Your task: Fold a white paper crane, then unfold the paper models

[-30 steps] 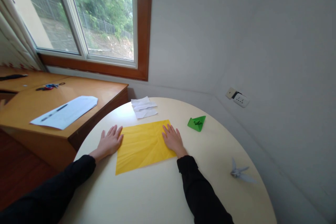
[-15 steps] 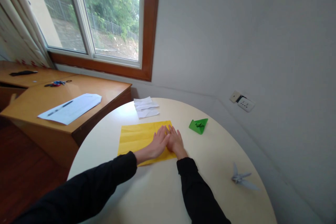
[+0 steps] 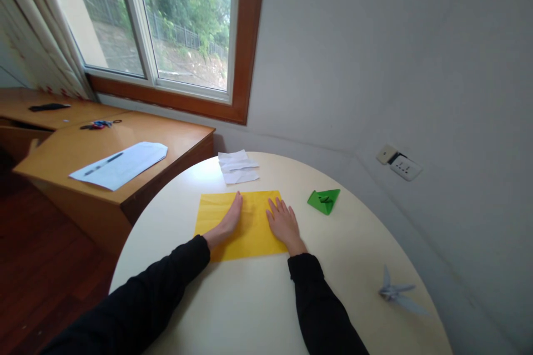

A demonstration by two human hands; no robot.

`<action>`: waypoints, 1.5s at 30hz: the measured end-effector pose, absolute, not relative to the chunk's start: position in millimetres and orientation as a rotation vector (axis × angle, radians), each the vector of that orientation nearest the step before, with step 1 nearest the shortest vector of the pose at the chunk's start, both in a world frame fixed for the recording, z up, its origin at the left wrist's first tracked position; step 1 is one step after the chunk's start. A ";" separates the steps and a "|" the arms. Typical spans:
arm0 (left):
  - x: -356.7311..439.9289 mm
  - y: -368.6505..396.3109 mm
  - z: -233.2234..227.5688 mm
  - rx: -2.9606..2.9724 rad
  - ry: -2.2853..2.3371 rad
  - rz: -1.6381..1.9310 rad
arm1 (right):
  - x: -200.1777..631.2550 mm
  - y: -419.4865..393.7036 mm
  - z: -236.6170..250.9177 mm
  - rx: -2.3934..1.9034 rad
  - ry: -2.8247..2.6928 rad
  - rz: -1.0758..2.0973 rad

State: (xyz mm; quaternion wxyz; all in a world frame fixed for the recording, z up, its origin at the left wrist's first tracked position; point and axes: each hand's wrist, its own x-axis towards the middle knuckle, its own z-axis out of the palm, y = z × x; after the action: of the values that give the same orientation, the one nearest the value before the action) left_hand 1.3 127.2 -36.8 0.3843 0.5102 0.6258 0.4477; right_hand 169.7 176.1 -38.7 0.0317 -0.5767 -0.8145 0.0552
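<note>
A sheet of yellow paper [image 3: 255,244] lies flat on the round cream table [image 3: 245,305], with faint creases across it. My left hand [image 3: 230,219] is turned on its edge over the middle-left of the sheet, fingers stretched out and holding nothing. Whether it touches the paper I cannot tell. Flat on the sheet's right edge rests my right hand [image 3: 285,224], its fingers spread. To the right of that hand sits a folded green paper piece [image 3: 323,201].
White crumpled paper sheets [image 3: 238,166] lie at the table's far edge. A folded pale paper crane [image 3: 393,290] stands at the right. On the wooden desk [image 3: 183,141] at left are white paper [image 3: 133,163] with a pen and some scissors [image 3: 102,124].
My left hand has moved left, away from my right hand, across the yellow paper. My right hand stays at the sheet's right side. The whole view has shifted slightly.
</note>
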 end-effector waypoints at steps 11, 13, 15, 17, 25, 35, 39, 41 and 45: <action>-69.2 114.1 -34.7 1.274 1.705 1.169 | 168.8 176.5 -38.8 -1.803 -2.521 0.212; -68.9 111.8 -31.3 1.273 1.702 1.153 | 170.7 177.4 -39.5 -1.783 -2.519 0.233; -67.4 110.0 -29.1 1.278 1.699 1.144 | 173.3 178.8 -36.9 -1.762 -2.473 0.285; -66.1 109.0 -28.4 1.282 1.695 1.142 | 174.3 178.9 -29.0 -1.780 -2.318 0.347; -63.5 109.3 -29.6 1.010 1.424 1.350 | 107.6 140.6 -2.6 -1.262 -1.813 1.009; -60.5 107.2 -26.4 0.774 1.243 1.528 | 89.3 155.7 -65.6 -0.976 -1.373 1.442; -61.6 108.4 -28.6 0.824 1.290 1.522 | 132.2 167.2 -75.9 -1.080 -1.414 1.315; -64.1 110.0 -32.3 0.869 1.312 1.517 | 155.1 170.0 -77.9 -1.132 -1.431 1.246; -70.1 113.7 -45.2 1.080 1.503 1.466 | 188.3 168.1 -74.4 -1.219 -1.451 1.166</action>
State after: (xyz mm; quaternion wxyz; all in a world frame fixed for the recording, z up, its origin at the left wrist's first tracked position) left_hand -70.1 113.7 -45.2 0.3803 0.4229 0.5888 0.5743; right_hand 188.3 168.1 -74.4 0.4425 -0.4912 -0.5847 0.4701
